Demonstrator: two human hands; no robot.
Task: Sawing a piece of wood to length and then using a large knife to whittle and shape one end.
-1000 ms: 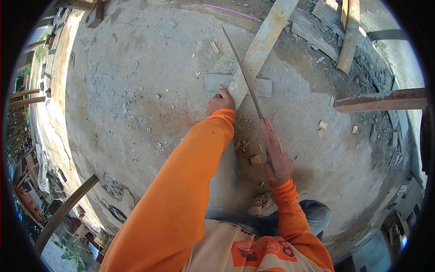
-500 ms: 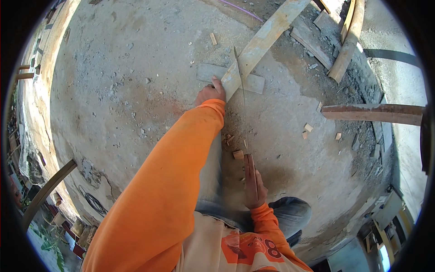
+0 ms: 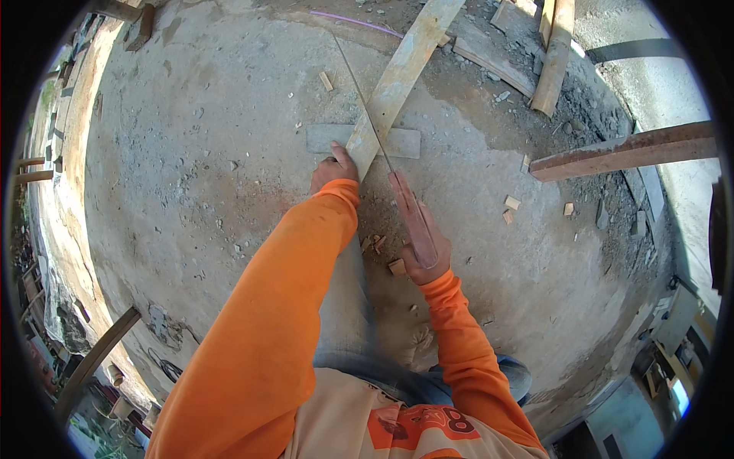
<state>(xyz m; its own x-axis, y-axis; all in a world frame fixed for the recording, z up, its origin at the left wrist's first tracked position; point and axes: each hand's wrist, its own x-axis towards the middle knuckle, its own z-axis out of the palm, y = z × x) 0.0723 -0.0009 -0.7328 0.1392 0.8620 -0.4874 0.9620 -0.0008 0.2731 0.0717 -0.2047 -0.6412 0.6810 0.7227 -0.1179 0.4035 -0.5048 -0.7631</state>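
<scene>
A long wooden board [image 3: 413, 57] slants from the top toward my feet, its near end resting across a short grey plank [image 3: 403, 143] on the ground. My left hand [image 3: 334, 167] is closed around the board's near end, thumb on top. In my right hand [image 3: 428, 252] is the handle of a handsaw [image 3: 372, 126]. The saw's thin blade, seen edge-on, crosses the board just beyond my left hand, its tip pointing far left. Whether the teeth sit in a cut I cannot tell.
Small wood offcuts [image 3: 397, 266] lie by my leg, others [image 3: 511, 203] to the right. A reddish-brown beam [image 3: 619, 151] juts in from the right. Timber lengths [image 3: 552, 69] and rubble lie at the far right. A curved wooden post [image 3: 98, 356] stands at lower left.
My right hand has pushed the saw forward, away from me, so more blade reaches past the board. My left hand keeps its hold on the board. The whole view has shifted slightly.
</scene>
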